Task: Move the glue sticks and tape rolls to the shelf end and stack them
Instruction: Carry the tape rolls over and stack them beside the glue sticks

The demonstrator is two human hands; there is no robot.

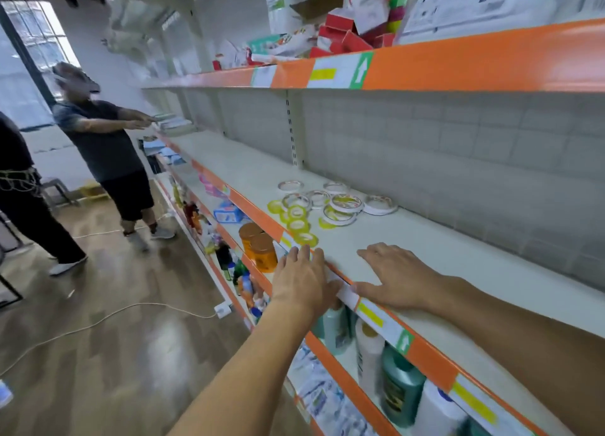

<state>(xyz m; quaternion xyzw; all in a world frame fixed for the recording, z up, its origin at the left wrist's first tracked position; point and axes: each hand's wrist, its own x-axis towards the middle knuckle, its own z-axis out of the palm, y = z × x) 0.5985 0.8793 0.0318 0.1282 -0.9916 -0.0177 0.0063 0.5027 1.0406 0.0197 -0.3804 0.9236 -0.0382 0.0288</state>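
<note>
Long white shelf (442, 258) with an orange front edge (435, 353) runs from near right to far left; grey tiled back wall (458, 147) behind it; upper shelf (491, 59) above carries red boxes (347, 39) and paper packs; lower shelf under the hands holds green bottles (399, 389), white bottles (370, 353) and orange jars (262, 252); wood floor (114, 337) at left with a white cable (114, 314) and plug block (222, 310); two other people stand at far left, one in a dark shirt (101, 140) reaching to the far part of the shelf, one in black trousers (36, 213) partly cut off; tape rolls (327, 203) lie in a loose cluster on the middle shelf, well ahead of both hands, not touched; white-rimmed rolls (347, 203) toward the back, some overlapping; small yellow rolls (298, 221) in a rough line at the front edge, nearest one (306, 238) just ahead of the left hand; no glue sticks that I can make out; left hand (302, 280) rests over the orange front edge, fingers (304, 255) straight and together, holding nothing; right hand (393, 276) lies palm down flat on the shelf surface, fingers (370, 253) spread and relaxed, holding nothing, thumb at the price strip (350, 296); the hands are near each other but apart; slight motion blur.
</note>
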